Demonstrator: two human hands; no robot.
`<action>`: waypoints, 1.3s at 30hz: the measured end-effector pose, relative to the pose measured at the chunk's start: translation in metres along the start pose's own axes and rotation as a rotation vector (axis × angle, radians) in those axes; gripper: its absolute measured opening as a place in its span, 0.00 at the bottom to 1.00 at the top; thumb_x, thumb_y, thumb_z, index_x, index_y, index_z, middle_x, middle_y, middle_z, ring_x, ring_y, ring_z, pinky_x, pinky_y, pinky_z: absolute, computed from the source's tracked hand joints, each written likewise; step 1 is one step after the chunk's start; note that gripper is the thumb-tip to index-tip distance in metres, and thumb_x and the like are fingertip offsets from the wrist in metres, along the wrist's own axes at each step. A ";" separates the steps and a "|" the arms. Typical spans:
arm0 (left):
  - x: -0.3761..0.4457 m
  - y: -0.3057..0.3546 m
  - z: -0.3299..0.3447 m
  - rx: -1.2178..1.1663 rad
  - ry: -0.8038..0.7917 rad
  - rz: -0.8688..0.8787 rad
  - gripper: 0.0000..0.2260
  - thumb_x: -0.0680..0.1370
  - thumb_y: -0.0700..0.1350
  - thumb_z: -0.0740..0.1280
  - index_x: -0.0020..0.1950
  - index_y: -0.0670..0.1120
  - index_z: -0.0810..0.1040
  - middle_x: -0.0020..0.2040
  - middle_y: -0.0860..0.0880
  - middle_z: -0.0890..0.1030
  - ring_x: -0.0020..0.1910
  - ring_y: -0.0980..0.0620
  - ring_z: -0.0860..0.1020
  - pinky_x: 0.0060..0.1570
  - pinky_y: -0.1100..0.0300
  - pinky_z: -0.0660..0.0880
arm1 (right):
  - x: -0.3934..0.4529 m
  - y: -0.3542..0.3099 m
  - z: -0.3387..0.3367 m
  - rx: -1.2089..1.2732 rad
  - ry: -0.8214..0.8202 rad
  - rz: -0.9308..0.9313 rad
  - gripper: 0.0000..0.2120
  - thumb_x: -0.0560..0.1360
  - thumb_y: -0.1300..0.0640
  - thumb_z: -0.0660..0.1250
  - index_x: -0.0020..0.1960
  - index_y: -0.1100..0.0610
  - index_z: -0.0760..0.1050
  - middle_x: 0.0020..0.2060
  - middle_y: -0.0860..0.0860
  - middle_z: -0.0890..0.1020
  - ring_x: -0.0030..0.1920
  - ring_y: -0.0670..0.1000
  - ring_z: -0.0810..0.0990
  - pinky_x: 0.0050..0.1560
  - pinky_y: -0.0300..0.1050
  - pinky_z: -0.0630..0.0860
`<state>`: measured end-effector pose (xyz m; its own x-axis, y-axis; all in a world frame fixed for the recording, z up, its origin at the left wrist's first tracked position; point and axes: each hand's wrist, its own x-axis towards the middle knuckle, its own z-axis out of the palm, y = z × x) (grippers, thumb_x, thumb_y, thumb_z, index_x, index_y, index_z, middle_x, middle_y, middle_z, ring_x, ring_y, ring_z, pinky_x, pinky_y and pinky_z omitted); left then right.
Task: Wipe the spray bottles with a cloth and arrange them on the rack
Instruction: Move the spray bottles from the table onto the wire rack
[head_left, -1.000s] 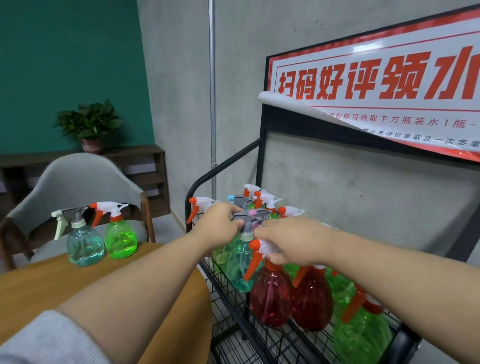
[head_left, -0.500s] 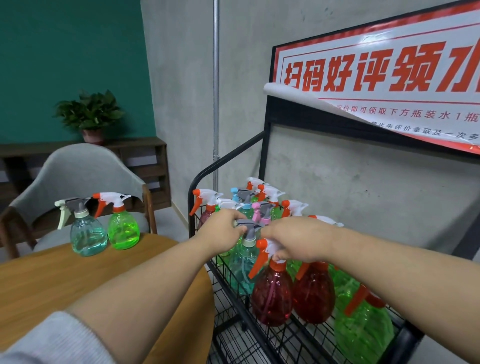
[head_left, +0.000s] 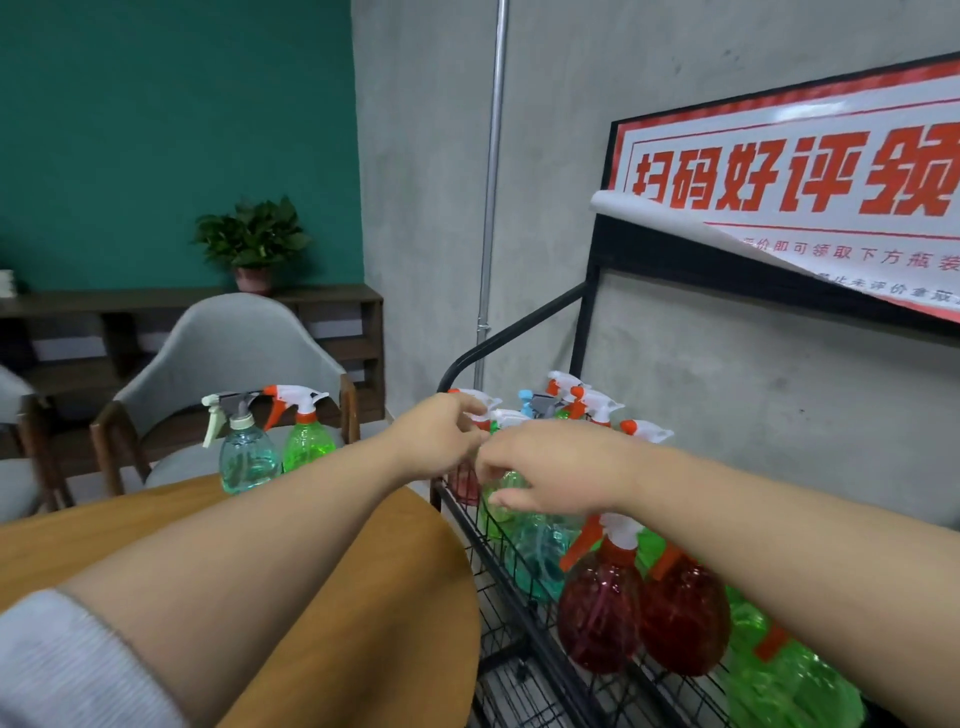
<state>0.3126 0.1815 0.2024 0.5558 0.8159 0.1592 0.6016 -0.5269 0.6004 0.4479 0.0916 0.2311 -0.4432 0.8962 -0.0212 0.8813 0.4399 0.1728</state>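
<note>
Both hands reach over the black wire rack (head_left: 524, 618), where many spray bottles stand close together. The left hand (head_left: 436, 441) has its fingers curled by the white tops at the back; I cannot tell if it holds one. The right hand (head_left: 550, 475) curls over a green bottle (head_left: 501, 499), maybe to push it straight in line. Two more bottles, a blue one (head_left: 247, 454) and a green one (head_left: 306, 441), wait on the round wooden table (head_left: 405, 597). I see no cloth.

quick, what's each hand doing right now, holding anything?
Left hand: fingers curled among the spray triggers on the black wire rack; grip cannot be told.
Right hand: same, fingers curled over the bottles, grip hidden.
</note>
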 end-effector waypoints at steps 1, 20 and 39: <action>-0.004 -0.005 -0.007 0.017 0.010 -0.008 0.20 0.80 0.44 0.66 0.72 0.43 0.70 0.61 0.45 0.80 0.54 0.52 0.77 0.51 0.62 0.72 | 0.010 -0.006 -0.001 -0.009 0.012 -0.022 0.10 0.79 0.49 0.62 0.58 0.51 0.73 0.53 0.48 0.78 0.47 0.48 0.73 0.45 0.45 0.71; -0.009 -0.215 -0.078 0.387 0.382 -0.541 0.29 0.78 0.46 0.65 0.76 0.45 0.59 0.76 0.42 0.57 0.76 0.42 0.54 0.72 0.47 0.58 | 0.219 -0.054 0.037 0.129 0.091 -0.024 0.22 0.77 0.51 0.64 0.70 0.51 0.66 0.66 0.52 0.71 0.62 0.56 0.74 0.59 0.51 0.74; 0.041 -0.304 -0.090 0.657 0.432 -0.494 0.31 0.76 0.33 0.66 0.76 0.40 0.57 0.72 0.41 0.63 0.71 0.43 0.64 0.66 0.52 0.68 | 0.370 -0.054 0.109 0.402 0.214 0.158 0.54 0.72 0.55 0.73 0.76 0.52 0.31 0.78 0.48 0.38 0.76 0.52 0.33 0.74 0.58 0.37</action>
<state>0.1009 0.3963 0.0971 -0.0332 0.9319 0.3611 0.9907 -0.0169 0.1347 0.2545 0.4055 0.1070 -0.2858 0.9402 0.1854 0.9153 0.3251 -0.2376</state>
